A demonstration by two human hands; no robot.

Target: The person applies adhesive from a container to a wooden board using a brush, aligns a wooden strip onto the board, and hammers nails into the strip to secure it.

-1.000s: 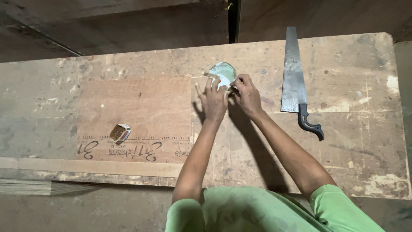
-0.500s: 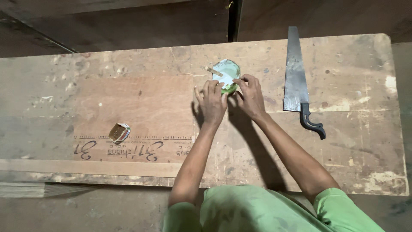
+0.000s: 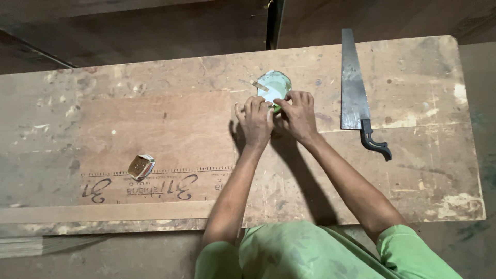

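Both hands, left hand and right hand, pinch one green-and-white packet near the workbench's far edge. One handsaw lies toward the right edge; one small box sits front-left amid open board.

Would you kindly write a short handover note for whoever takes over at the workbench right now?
Left hand: fingers bent on the near edge of the green container.
Right hand: gripping the same container at its near right edge.
Container sits mid-bench on the worn plywood workbench, a small stick poking from it.
Handsaw lies untouched to the right; small open box to the left.
Done or left: cannot tell.
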